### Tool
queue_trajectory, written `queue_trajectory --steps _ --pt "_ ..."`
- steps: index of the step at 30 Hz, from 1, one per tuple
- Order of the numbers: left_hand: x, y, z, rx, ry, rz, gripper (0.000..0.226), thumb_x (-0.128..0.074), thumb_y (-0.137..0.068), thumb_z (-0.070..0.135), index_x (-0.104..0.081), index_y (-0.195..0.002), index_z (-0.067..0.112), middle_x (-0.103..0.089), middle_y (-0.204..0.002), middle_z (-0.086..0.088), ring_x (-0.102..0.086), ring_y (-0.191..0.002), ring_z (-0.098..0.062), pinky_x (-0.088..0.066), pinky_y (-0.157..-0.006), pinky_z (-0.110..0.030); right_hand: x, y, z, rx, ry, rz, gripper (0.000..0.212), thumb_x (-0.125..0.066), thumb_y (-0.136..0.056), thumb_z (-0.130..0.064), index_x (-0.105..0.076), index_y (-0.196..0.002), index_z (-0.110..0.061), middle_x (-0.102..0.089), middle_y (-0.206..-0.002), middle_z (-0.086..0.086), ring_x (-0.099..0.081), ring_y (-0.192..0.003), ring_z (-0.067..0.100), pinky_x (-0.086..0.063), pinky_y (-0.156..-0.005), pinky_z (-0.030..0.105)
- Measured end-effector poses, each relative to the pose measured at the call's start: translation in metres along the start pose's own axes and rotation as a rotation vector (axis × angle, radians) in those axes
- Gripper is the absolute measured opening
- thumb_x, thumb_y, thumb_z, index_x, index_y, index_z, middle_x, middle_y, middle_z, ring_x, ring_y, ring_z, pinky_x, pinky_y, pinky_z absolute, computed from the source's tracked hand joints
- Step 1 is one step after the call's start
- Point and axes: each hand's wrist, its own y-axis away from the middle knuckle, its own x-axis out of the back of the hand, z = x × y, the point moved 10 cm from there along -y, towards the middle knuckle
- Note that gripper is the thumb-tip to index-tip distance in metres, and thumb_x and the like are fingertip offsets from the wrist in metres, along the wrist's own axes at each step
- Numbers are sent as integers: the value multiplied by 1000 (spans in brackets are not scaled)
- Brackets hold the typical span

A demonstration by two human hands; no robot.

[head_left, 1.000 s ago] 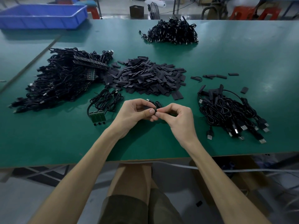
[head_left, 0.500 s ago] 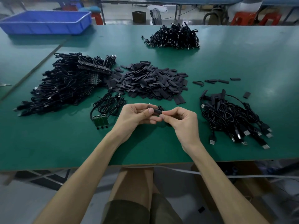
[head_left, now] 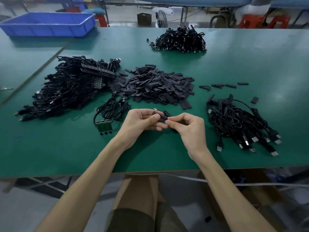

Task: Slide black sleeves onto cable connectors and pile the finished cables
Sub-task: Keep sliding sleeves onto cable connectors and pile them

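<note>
My left hand (head_left: 142, 121) and my right hand (head_left: 189, 128) meet just above the green table, near its front edge. Between them lies a black sleeve (head_left: 163, 117) on a cable end: my left thumb and fingers pinch one end, my right thumb and forefinger pinch the other. A loop of the black cable (head_left: 166, 113) shows behind the fingers. A heap of flat black sleeves (head_left: 155, 86) lies beyond the hands. A pile of sleeved cables with USB plugs (head_left: 240, 123) sits to the right. A large tangle of cables (head_left: 66, 87) lies at the left.
A small cable bundle with green circuit boards (head_left: 104, 125) lies left of my left hand. Another cable heap (head_left: 180, 40) sits far back. A blue bin (head_left: 48, 24) stands at the back left. A few loose sleeves (head_left: 224, 85) lie behind the right pile.
The view has shifted slightly, so the table sits lower in the frame. My hands stay together on the sleeve and cable end, with the left thumb now lying along the sleeve.
</note>
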Motion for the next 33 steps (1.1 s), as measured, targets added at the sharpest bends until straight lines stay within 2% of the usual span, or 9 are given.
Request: queue_trajectory --steps 3,8,15,19,21,23,27,30,33 --pt "3 -1 -1 -8 18 7 23 -65 -97 14 -71 -112 -2 -74 -96 -27 -75 -82 -29 -61 -77 -29 -1 0 -1 1 4 -5 12 -89 -79 -16 -81 -81 -25 -79 -80 2 -75 -82 27 -62 -83 43" --pt "7 -1 3 -48 12 37 26 -62 -99 16 -70 -114 -3 -73 -98 -27 -71 -78 -28 -58 -74 -30 -8 1 -5 11 -15 -46 11 -89 -80 -17 -80 -82 -25 -79 -81 1 -75 -79 16 -58 -77 27" --pt "17 2 11 -87 -31 111 22 -68 -94 28 -73 -84 9 -70 -80 -12 -58 -54 -18 -49 -54 -24 -22 6 -11 6 -10 -163 15 -86 -83 -25 -74 -91 -20 -80 -82 0 -77 -82 14 -56 -76 21" --pt "11 4 16 -125 -60 75 26 -67 -95 29 -75 -100 4 -74 -89 -13 -67 -72 -21 -52 -65 -27 -17 7 -16 12 -143 -128 11 -82 -88 -14 -74 -96 -12 -80 -85 6 -78 -84 17 -55 -73 19" --pt "4 5 24 -196 -270 60 28 -71 -91 33 -78 -108 12 -77 -101 -3 -70 -95 -18 -52 -81 -27 -8 5 -15 0 -222 -60 8 -76 -92 -9 -71 -98 -10 -80 -88 7 -77 -86 18 -56 -68 22" --pt "-13 6 28 -276 -671 29 31 -69 -87 46 -80 -105 23 -74 -106 10 -60 -108 -12 -41 -95 -30 0 3 -10 -26 -279 17 7 -71 -95 -6 -67 -99 -10 -79 -87 6 -75 -85 16 -57 -65 24" --pt "-44 10 22 -336 -1188 -32 36 -63 -86 60 -76 -107 34 -66 -96 16 -46 -96 -12 -24 -82 -32 15 1 -2 -48 -322 149 6 -67 -99 -7 -63 -103 -9 -78 -84 2 -67 -73 12 -54 -65 23" --pt "-61 8 18 -319 -1265 -110 25 -65 -95 46 -73 -106 24 -62 -91 9 -50 -85 -13 -33 -78 -31 19 1 1 -61 -329 192 5 -67 -100 -11 -64 -104 -9 -78 -86 3 -63 -71 14 -53 -67 23" --pt "-63 1 23 -178 -986 -99 14 -70 -95 31 -72 -91 18 -64 -79 6 -54 -67 -6 -43 -66 -25 24 0 6 -92 -360 243 10 -60 -105 -17 -68 -105 -11 -79 -94 2 -71 -92 18 -56 -81 29"
